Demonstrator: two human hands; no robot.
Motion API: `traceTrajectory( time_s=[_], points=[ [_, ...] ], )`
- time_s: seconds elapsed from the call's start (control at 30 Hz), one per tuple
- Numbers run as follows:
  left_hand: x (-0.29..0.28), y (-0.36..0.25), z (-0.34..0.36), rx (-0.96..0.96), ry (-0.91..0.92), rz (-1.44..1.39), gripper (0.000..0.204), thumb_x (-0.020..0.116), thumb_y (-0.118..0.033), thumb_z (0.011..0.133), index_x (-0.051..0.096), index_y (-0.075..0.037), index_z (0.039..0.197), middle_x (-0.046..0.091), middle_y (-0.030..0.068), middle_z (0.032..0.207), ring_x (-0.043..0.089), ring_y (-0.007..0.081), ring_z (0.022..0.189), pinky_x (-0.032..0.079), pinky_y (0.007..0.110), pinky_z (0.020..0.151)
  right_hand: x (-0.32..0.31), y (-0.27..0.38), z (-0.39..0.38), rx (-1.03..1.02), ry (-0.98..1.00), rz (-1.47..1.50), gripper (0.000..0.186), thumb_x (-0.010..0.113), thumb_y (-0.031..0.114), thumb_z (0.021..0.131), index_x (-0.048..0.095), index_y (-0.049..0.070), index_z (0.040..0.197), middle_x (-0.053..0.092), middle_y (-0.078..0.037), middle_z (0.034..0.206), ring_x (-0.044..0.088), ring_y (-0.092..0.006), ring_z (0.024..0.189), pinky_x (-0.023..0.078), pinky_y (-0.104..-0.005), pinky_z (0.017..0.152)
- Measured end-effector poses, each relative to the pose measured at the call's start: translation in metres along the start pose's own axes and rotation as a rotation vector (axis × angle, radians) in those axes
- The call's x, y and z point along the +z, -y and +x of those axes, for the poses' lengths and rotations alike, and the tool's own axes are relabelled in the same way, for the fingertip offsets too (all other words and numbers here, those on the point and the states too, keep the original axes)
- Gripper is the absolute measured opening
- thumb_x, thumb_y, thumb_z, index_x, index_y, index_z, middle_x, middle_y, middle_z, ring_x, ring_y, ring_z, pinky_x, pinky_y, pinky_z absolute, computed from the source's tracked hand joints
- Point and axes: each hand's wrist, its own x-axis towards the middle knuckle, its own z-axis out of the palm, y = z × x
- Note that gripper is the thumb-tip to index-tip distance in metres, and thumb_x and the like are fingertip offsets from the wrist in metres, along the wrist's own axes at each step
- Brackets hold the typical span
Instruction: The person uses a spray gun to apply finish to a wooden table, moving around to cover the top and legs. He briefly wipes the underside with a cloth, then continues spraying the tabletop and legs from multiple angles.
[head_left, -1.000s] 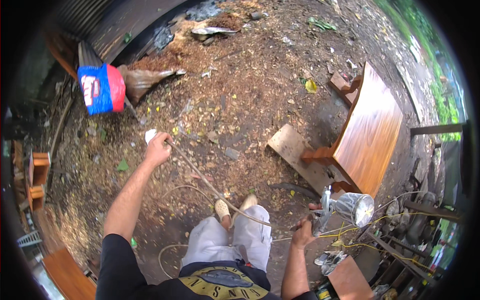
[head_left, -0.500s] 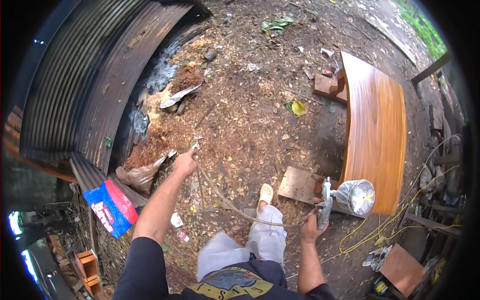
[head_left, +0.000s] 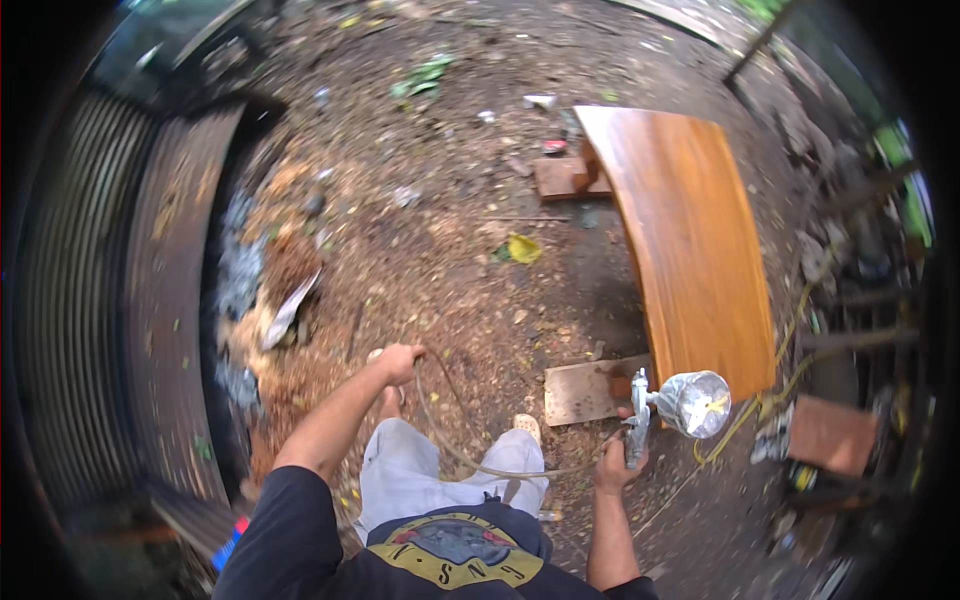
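Two grips are busy here: my right grip is wrapped round the handle of a spray gun, my left grip curled round a thin hose. The gun is by the near edge of the glossy wooden piece, its silvery wrapped cup overlapping that edge in view; whether they touch, I cannot tell. A careless swing of my wrist could knock the cup against the edge, and too steep a tilt might spill whatever it holds. The hose sags across my trousers, so a step could snag it and jerk the gun aside. Underfoot, a pale board juts left from the near end, a reddish board from the far end, and a yellow cord lies beside the near right corner on leaf-strewn ground.
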Motion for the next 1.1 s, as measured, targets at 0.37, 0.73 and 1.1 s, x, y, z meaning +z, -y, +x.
traceTrajectory(
  time_s=[0.37,0.73,1.1],
  points=[
    [-0.142,0.096,0.153,0.367,0.251,0.275,0.032,0.066,-0.018,0.084,0.072,-0.022,0.115,0.073,0.0153,0.103,0.069,0.0352,0.097,0.056,0.044,0.083,0.127,0.023,-0.111,-0.064,-0.666,-0.386,0.040,0.050,0.001,0.081,0.064,-0.001,0.118,0.062,-0.003,0.087,0.047,-0.0051,0.058,0.042,-0.0233,0.051],
    [-0.243,0.073,0.209,0.680,0.324,0.770,0.048,0.064,-0.015,0.085,0.063,-0.029,0.131,0.073,0.0192,0.100,0.070,0.0384,0.097,0.055,0.046,0.086,0.196,0.074,-0.159,0.057,-1.158,0.181,0.056,0.047,-0.004,0.077,0.053,-0.004,0.133,0.067,-0.013,0.114,0.050,-0.0068,0.061,0.044,-0.0232,0.053],
    [-0.218,0.005,0.264,0.978,0.268,0.694,0.048,0.071,-0.022,0.082,0.061,-0.014,0.128,0.063,0.0175,0.131,0.064,0.0388,0.113,0.054,0.047,0.093,0.200,-0.035,-0.190,0.087,-1.319,-0.175,0.044,0.047,-0.004,0.077,0.069,0.000,0.114,0.070,-0.004,0.093,0.052,-0.0059,0.058,0.041,-0.0241,0.050]
  ],
)
